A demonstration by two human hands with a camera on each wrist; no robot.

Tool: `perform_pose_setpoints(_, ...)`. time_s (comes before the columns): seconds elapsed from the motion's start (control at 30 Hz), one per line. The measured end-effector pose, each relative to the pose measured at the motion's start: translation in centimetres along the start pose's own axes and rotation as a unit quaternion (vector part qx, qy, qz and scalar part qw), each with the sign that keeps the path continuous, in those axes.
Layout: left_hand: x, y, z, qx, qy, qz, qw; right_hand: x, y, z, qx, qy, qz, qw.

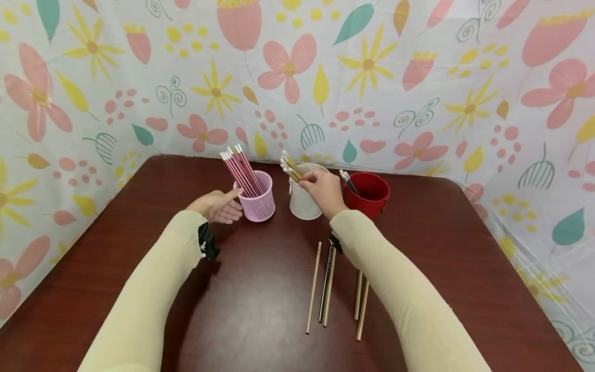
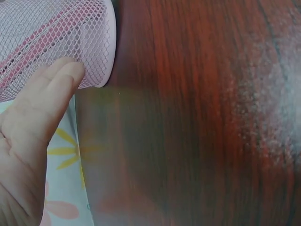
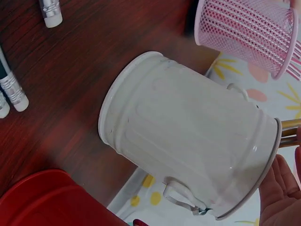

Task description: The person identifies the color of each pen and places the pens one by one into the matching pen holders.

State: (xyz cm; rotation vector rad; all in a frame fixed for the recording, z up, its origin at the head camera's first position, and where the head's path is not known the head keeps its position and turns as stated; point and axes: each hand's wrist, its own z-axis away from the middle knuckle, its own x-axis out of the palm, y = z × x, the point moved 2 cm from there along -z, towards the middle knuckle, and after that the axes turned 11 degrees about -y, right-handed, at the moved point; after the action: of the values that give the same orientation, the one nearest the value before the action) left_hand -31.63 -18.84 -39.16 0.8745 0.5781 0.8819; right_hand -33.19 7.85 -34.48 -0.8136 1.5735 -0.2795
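Observation:
The left hand [image 1: 218,206] is beside a pink mesh cup [image 1: 262,207], its fingers extended and the thumb close to the rim. Whether it touches the mesh is hard to tell. Several red-and-white striped pencils [image 1: 243,175] lean left in that cup. At the mouth of a white metal bucket [image 1: 303,205], the right hand [image 1: 325,192] pinches gold pencils [image 1: 293,168] that stick up with white erasers. How many it holds is hidden. In the right wrist view, its fingers [image 3: 278,186] curl by the bucket's rim behind the gold shafts.
A red bucket [image 1: 377,199] with dark pencils [image 1: 349,182] stands right of the white one. On the brown table [image 1: 251,310] lie loose gold pencils [image 1: 313,292] and a black pencil [image 1: 326,289], some partly under the right forearm. A floral cloth [image 1: 288,113] hangs behind.

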Motion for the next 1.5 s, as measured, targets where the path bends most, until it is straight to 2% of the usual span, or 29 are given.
perform_pose_setpoints(0.27,0.4,0.7,-0.5,-0.001,0.001,-0.008,1.0,-0.8,0.3,0.5,0.016,0.004,-0.013,0.9998)
perform_pose_setpoints(0.43,0.8,1.0,-1.1,-0.002,-0.011,-0.018,0.9998,-2.1,0.4,1.4,0.009,0.0,-0.009,0.9999)
perform_pose_setpoints(0.57,0.8,0.6,-1.3,-0.015,-0.024,-0.021,0.9994,-3.0,0.3,2.4,-0.015,-0.023,0.005,0.9996)
perform_pose_setpoints(0.67,0.9,0.2,-1.4,-0.024,-0.045,-0.004,0.9987,-3.4,0.7,3.6,-0.039,-0.052,0.026,0.9976)
perform_pose_setpoints(0.73,1.1,0.0,-1.5,-0.019,-0.059,0.009,0.998,-3.6,1.5,4.5,-0.057,-0.081,0.048,0.9939)
perform_pose_setpoints(0.83,1.3,-0.1,-1.6,-0.005,-0.076,0.016,0.9969,-4.0,3.2,6.1,-0.076,-0.142,0.087,0.9831)
perform_pose_setpoints(0.9,1.4,-0.1,-1.6,0.004,-0.079,0.014,0.9967,-4.3,4.5,7.1,-0.069,-0.192,0.11,0.9727)
perform_pose_setpoints(1.0,1.5,0.1,-1.5,0.002,-0.075,0.018,0.997,-4.8,6.5,8.8,0.005,-0.275,0.129,0.9526)
perform_pose_setpoints(1.07,1.6,0.2,-1.6,0.0,-0.071,0.019,0.9973,-5.0,7.7,9.7,0.067,-0.323,0.138,0.9338)
perform_pose_setpoints(1.13,1.6,0.3,-1.6,0.0,-0.066,0.02,0.9977,-5.2,8.5,10.6,0.124,-0.357,0.143,0.9146)
perform_pose_setpoints(1.2,1.6,0.3,-1.6,-0.002,-0.059,0.018,0.9981,-5.3,9.2,11.3,0.152,-0.376,0.145,0.9027)
perform_pose_setpoints(1.33,1.7,0.4,-1.7,-0.009,-0.048,0.007,0.9988,-4.8,10.3,12.2,0.174,-0.389,0.126,0.8956)
perform_pose_setpoints(1.5,1.7,0.3,-1.8,-0.013,-0.039,-0.001,0.9992,-4.1,11.5,12.6,0.186,-0.386,0.095,0.8988)
